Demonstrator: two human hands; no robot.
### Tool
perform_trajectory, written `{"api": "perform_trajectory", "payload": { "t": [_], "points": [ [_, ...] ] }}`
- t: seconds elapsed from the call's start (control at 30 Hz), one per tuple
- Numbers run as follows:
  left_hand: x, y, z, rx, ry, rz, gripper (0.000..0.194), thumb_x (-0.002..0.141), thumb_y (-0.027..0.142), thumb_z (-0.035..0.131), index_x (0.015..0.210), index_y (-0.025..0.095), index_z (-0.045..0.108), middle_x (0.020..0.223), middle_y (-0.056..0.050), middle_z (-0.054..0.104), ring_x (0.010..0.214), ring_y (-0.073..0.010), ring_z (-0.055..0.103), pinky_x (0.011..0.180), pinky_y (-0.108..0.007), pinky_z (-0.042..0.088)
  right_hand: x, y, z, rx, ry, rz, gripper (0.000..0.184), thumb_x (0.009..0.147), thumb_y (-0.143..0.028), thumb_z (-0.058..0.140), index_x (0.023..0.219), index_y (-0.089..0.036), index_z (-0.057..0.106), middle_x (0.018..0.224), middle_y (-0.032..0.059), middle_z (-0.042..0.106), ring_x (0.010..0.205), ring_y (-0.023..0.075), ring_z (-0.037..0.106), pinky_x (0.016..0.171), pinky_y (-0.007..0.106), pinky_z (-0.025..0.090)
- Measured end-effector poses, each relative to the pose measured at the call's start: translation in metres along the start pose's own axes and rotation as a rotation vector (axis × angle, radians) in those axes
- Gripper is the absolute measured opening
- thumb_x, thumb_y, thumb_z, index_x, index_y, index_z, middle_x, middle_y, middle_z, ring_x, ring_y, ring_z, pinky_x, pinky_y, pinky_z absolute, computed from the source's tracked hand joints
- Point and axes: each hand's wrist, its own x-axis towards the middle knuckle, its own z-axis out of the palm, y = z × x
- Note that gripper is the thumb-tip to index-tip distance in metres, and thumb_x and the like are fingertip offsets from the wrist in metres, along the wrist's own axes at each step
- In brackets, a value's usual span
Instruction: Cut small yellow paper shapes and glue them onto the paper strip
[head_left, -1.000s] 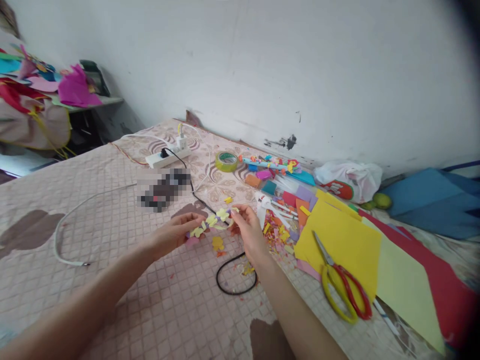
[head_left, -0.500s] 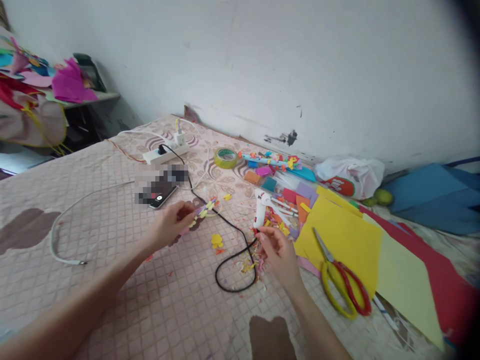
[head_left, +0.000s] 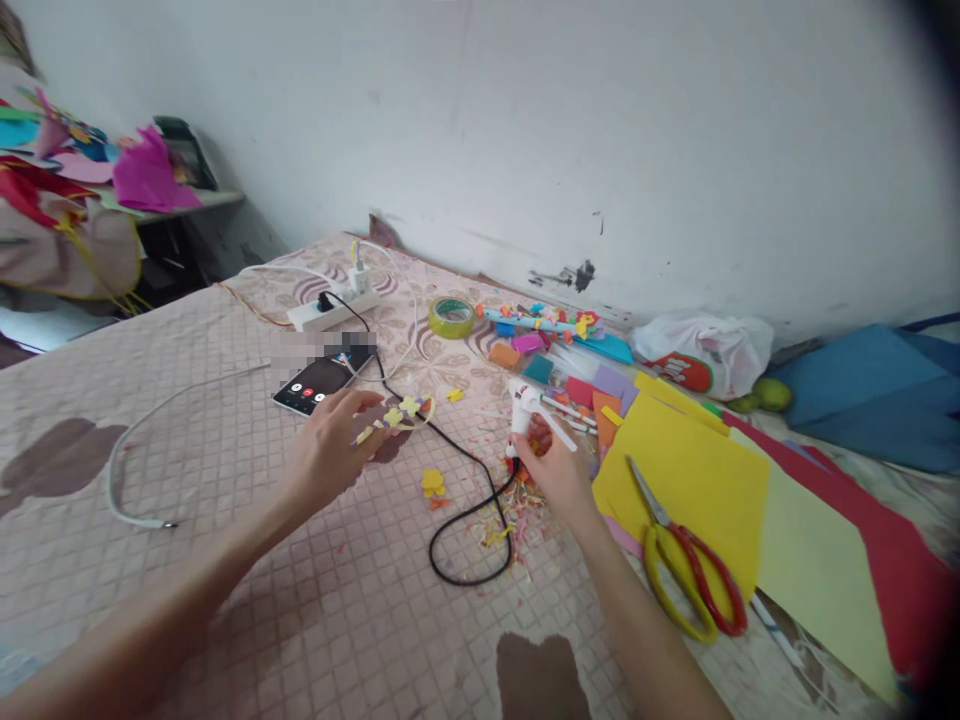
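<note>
My left hand (head_left: 334,445) is closed on a thin curved band (head_left: 405,410) dotted with small yellow and purple paper flowers, held a little above the table. My right hand (head_left: 556,470) has its fingers around the handle of a white glue gun (head_left: 523,405). From the gun's lower end a black cord (head_left: 471,582) loops over the tablecloth. Between the hands lie a yellow paper flower (head_left: 433,483) and, farther back, a smaller yellow piece (head_left: 455,396). Colourful paper scraps (head_left: 499,530) are scattered beneath the right hand.
Scissors (head_left: 679,560) rest partly on yellow sheets (head_left: 690,470) at the right. Behind my left hand lie a phone (head_left: 319,385) and a power strip (head_left: 330,312). A tape roll (head_left: 451,318) and a flower-covered blue stick (head_left: 532,320) are near the wall.
My right hand has closed around the glue gun's handle, where before its fingertips were only at the lower end. The left hand has turned the flower band slightly. The phone screen looks different.
</note>
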Motion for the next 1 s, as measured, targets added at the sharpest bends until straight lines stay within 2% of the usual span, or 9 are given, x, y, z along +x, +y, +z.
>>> {"api": "perform_trajectory", "payload": {
  "t": [0.07, 0.13, 0.27, 0.4, 0.5, 0.67, 0.77, 0.9, 1.0],
  "points": [
    [-0.004, 0.007, 0.000, -0.042, -0.052, 0.019, 0.016, 0.080, 0.031, 0.053, 0.093, 0.021, 0.055, 0.087, -0.004, 0.061, 0.079, -0.0180, 0.057, 0.069, -0.030, 0.044, 0.004, -0.001, 0.005, -0.093, -0.032, 0.005, 0.028, 0.072, -0.042, 0.057, 0.086, -0.018, 0.060, 0.075, 0.0044, 0.061, 0.070, 0.0197, 0.054, 0.062, 0.031, 0.040],
    [-0.009, 0.015, 0.004, -0.087, -0.177, 0.054, 0.011, 0.083, 0.029, 0.049, 0.088, 0.021, 0.056, 0.079, -0.002, 0.060, 0.068, -0.0144, 0.056, 0.062, -0.026, 0.043, 0.007, -0.004, 0.009, -0.195, -0.046, 0.019, 0.024, 0.073, -0.042, 0.055, 0.079, -0.019, 0.059, 0.071, 0.0036, 0.059, 0.066, 0.0192, 0.052, 0.059, 0.030, 0.037],
    [-0.015, 0.032, 0.016, -0.049, -0.382, 0.122, 0.014, 0.084, 0.026, 0.046, 0.088, 0.020, 0.057, 0.088, -0.004, 0.060, 0.072, -0.0158, 0.056, 0.062, -0.027, 0.043, 0.007, -0.014, 0.009, -0.289, 0.017, 0.040, 0.021, 0.073, -0.039, 0.056, 0.071, -0.019, 0.056, 0.064, 0.0026, 0.056, 0.060, 0.0180, 0.048, 0.056, 0.029, 0.034],
    [-0.014, 0.040, 0.027, 0.018, -0.447, 0.154, 0.010, 0.080, 0.022, 0.049, 0.084, 0.018, 0.057, 0.091, -0.007, 0.058, 0.082, -0.0200, 0.056, 0.068, -0.030, 0.043, 0.000, -0.024, -0.001, -0.122, 0.097, 0.004, 0.018, 0.078, -0.036, 0.054, 0.075, -0.018, 0.056, 0.063, 0.0008, 0.055, 0.058, 0.0163, 0.047, 0.056, 0.028, 0.035],
    [-0.013, 0.041, 0.030, -0.042, -0.450, 0.148, 0.005, 0.076, 0.018, 0.052, 0.074, 0.018, 0.056, 0.084, -0.005, 0.058, 0.079, -0.0184, 0.056, 0.067, -0.029, 0.043, -0.008, -0.028, -0.007, 0.058, 0.132, 0.030, 0.018, 0.078, -0.036, 0.056, 0.079, -0.017, 0.056, 0.065, 0.0006, 0.056, 0.058, 0.0154, 0.049, 0.055, 0.027, 0.038],
    [-0.012, 0.035, 0.029, -0.205, -0.369, 0.072, 0.010, 0.078, 0.020, 0.052, 0.069, 0.017, 0.055, 0.073, -0.002, 0.058, 0.066, -0.0133, 0.053, 0.059, -0.025, 0.040, -0.017, -0.030, -0.010, 0.279, 0.155, 0.081, 0.017, 0.080, -0.035, 0.055, 0.083, -0.018, 0.056, 0.069, 0.0010, 0.058, 0.064, 0.0164, 0.053, 0.058, 0.027, 0.042],
    [-0.007, 0.027, 0.028, -0.356, -0.346, -0.028, 0.014, 0.079, 0.026, 0.054, 0.070, 0.016, 0.058, 0.066, 0.000, 0.058, 0.059, -0.0110, 0.051, 0.054, -0.022, 0.039, -0.019, -0.033, -0.008, 0.434, 0.140, 0.111, 0.017, 0.083, -0.034, 0.052, 0.087, -0.018, 0.057, 0.077, 0.0028, 0.061, 0.070, 0.0167, 0.056, 0.062, 0.028, 0.044],
    [0.002, 0.018, 0.027, -0.663, -0.428, -0.252, 0.023, 0.077, 0.036, 0.058, 0.073, 0.014, 0.060, 0.056, 0.001, 0.057, 0.048, -0.0082, 0.049, 0.044, -0.019, 0.037, -0.021, -0.040, -0.004, 0.668, 0.092, 0.222, 0.017, 0.082, -0.034, 0.051, 0.077, -0.018, 0.056, 0.072, 0.0003, 0.060, 0.060, 0.0129, 0.052, 0.058, 0.025, 0.042],
    [0.006, 0.016, 0.025, -0.849, -0.486, -0.353, 0.025, 0.074, 0.037, 0.061, 0.072, 0.013, 0.061, 0.056, 0.000, 0.060, 0.046, -0.0072, 0.051, 0.044, -0.018, 0.040, -0.028, -0.047, -0.004, 0.810, 0.035, 0.298, 0.017, 0.083, -0.033, 0.050, 0.074, -0.019, 0.052, 0.064, -0.0038, 0.054, 0.051, 0.0098, 0.045, 0.052, 0.022, 0.038]
  ]
}}
